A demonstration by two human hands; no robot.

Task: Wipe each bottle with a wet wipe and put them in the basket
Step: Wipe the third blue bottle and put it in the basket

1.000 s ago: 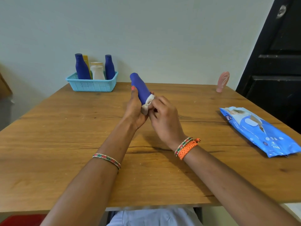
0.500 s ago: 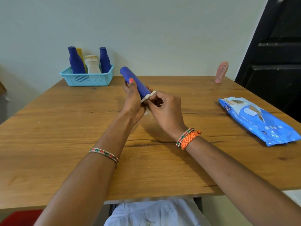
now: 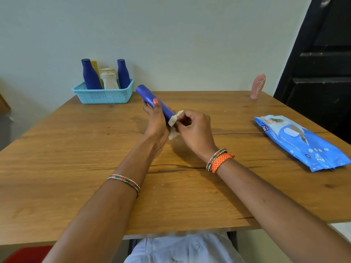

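**Wiping at the bottle's near end**

Head view, the only one: blue bottle (image 3: 154, 105) is held above the wooden table (image 3: 76, 158), tilted, with its far end pointing up toward the basket (image 3: 103, 94) and its near end down between the two hands. The left hand (image 3: 156, 124) is wrapped around the lower body of the bottle, thumb laid across the front. The right hand (image 3: 193, 130) is pinched on a wet wipe (image 3: 173, 121), pressed against the bottle's near end; a loose tail of the wipe hangs below it. Whether that end is the cap or the base I cannot tell, since the wipe and fingers cover it.

The basket stands at the far left of the table, against the wall, and already holds four upright bottles (two dark blue, one yellow, one white). A pink bottle (image 3: 258, 86) stands alone at the far right edge, well apart from the basket. The blue wipes packet (image 3: 300, 141) lies flat to the right of the hands.

The step in hand looks like wiping, near its finish on this bottle. Next the left hand would need to carry the bottle to the basket and stand it in a free gap, which looks tight. The pink bottle would then remain, needing a reach to the far right.
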